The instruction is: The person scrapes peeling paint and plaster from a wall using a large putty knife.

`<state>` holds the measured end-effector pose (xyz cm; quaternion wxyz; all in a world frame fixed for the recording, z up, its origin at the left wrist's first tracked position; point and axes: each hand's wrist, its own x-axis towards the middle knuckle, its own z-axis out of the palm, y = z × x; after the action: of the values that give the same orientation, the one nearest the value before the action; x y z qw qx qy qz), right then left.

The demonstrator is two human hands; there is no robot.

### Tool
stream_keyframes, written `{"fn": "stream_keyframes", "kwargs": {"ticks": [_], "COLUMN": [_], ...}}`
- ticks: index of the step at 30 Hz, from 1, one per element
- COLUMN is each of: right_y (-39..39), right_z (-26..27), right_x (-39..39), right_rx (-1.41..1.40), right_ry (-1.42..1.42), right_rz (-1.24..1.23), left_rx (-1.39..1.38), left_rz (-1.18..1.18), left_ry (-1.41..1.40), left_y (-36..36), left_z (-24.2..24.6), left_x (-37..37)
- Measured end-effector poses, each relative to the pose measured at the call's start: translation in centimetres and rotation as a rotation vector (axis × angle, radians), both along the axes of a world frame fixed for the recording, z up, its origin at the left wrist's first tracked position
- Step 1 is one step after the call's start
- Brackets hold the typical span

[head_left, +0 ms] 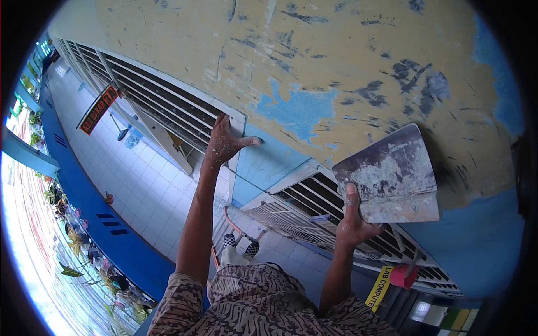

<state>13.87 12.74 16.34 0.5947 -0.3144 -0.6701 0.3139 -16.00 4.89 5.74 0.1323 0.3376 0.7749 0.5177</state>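
Observation:
My right hand (355, 229) grips a wide, flat filling knife (388, 176), its dark metal blade smeared with pale filler. My thumb lies on the blade's face, and the other fingers are mostly hidden behind it. The blade is held close to a wall (235, 88) of worn beige paint. On that wall are dark grey smears and a bare light-blue patch (298, 107). My left hand (225, 143) holds the corner of a white window frame (239, 126), thumb apart over its edge and fingertips partly out of sight. Whitish specks cover both hands.
Below me, my checkered shoes (241, 245) stand high on a ladder (233, 220) over a white tiled floor (143, 189). Barred windows (313, 191) run under the painted wall. A red container (404, 276) hangs near a yellow sign (379, 287). Another hanging sign (98, 110) and a blue parapet (96, 185) with potted plants lie left.

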Motion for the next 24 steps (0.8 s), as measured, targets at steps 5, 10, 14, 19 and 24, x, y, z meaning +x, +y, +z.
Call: {"fn": "stream_keyframes", "kwargs": {"ticks": [5,10,14,19,24], "right_y": [0.2,-0.4,0.0,-0.6,0.1], "right_z": [0.0,-0.7,-0.7,-0.6,-0.2], "right_x": [-1.1,-0.8,-0.6,-1.3,-0.7], "right_rx": [0.315,0.165,0.288,0.049,0.615], "right_ry": [-0.135,-0.022,-0.165,0.097,-0.525], "right_rz": [-0.061,-0.026,-0.090,-0.009,-0.187], "left_rx": [0.129,-0.022,0.161,0.064,0.040], "left_rz": [-0.040,0.013,0.023,0.021,0.004], "left_ry": [0.014,0.073,0.109,0.095,0.069], "left_y": [0.2,0.3,0.4,0.3,0.3], "left_z": [-0.1,-1.2,-1.7,-1.5,-0.6], "left_x": [-0.1,-0.6,-0.5,-0.4,-0.4]}}
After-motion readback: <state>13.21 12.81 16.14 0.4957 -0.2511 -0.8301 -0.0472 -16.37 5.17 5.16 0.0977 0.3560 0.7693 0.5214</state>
